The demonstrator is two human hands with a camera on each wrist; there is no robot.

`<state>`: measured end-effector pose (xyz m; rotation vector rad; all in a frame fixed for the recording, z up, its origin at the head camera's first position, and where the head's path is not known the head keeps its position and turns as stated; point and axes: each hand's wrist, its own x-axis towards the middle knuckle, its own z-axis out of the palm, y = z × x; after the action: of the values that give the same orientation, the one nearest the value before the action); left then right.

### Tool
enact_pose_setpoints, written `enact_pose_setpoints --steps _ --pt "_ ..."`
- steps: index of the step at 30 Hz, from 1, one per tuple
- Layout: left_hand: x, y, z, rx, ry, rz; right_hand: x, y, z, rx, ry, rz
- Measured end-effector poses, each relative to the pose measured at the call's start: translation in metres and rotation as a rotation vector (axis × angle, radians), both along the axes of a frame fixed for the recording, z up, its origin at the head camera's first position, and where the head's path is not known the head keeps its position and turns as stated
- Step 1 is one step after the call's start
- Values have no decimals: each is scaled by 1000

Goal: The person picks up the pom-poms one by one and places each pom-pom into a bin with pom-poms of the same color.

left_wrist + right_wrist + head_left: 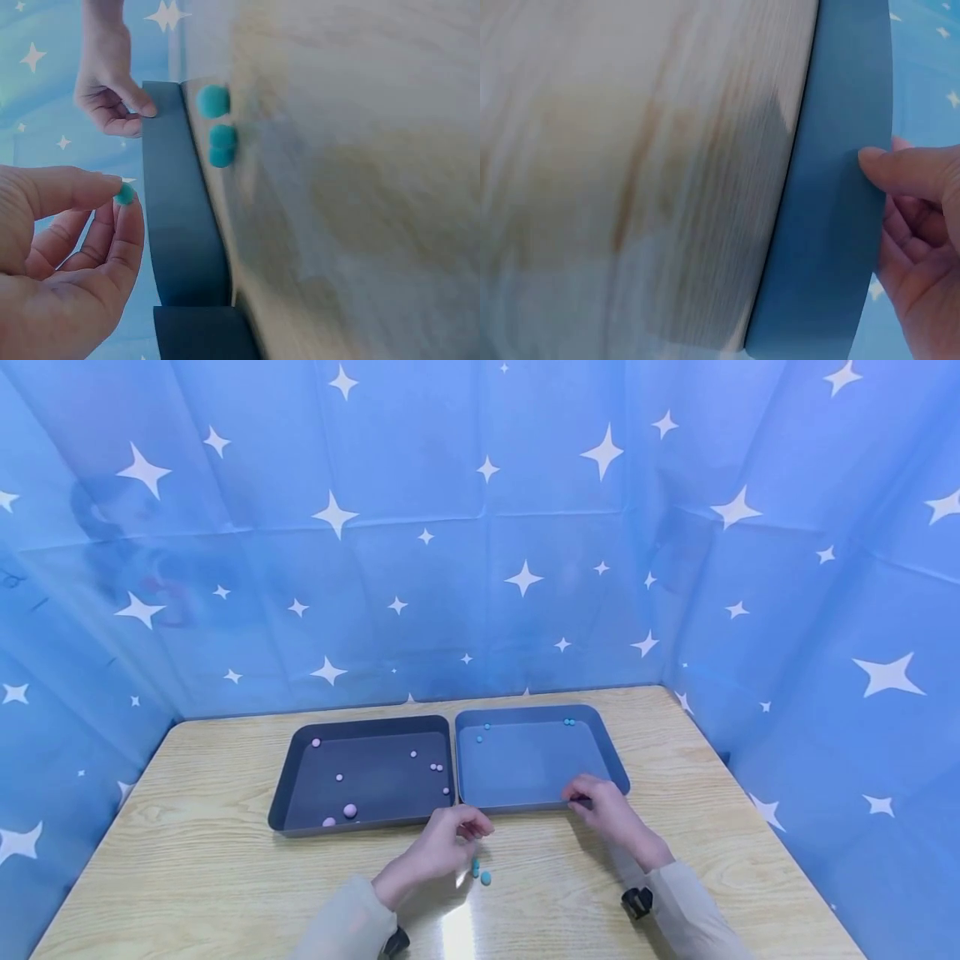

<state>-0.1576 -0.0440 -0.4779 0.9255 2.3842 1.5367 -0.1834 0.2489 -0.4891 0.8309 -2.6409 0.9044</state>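
Note:
My left hand (444, 842) pinches a small teal pom-pom (124, 194) between thumb and fingertip, in front of where the two trays meet. My right hand (606, 812) grips the near wall of the blue tray (525, 768), thumb on the outer face and fingers inside, as the right wrist view shows. Below the left hand, a few teal pom-poms (486, 878) lie on the table. Inside the blue tray, a pair of teal pom-poms (569, 722) sits at the back right and two more teal pom-poms (479, 739) toward the left.
Left of the blue tray stands a dark tray (375, 789) holding several pink pom-poms (350, 811) of different sizes. Both trays rest on a light wooden table (202, 810). A blue curtain (420, 568) with white stars hangs behind and beside the table.

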Motion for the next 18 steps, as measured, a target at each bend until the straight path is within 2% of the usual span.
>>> enact_pose_setpoints --steps 1,7,8,11,18 --pt "2 0 7 7 -1 3 0 0 0 -2 -4 2" --pt "2 4 23 42 -4 37 -1 1 -1 -18 29 12" --pt "-1 5 19 50 -5 42 -1 1 -2 -17 41 14" --pt "-4 8 22 66 -21 60 -1 1 -3 -13 65 22" --pt "-16 10 15 83 -51 87 -2 2 -4 -16 82 38"
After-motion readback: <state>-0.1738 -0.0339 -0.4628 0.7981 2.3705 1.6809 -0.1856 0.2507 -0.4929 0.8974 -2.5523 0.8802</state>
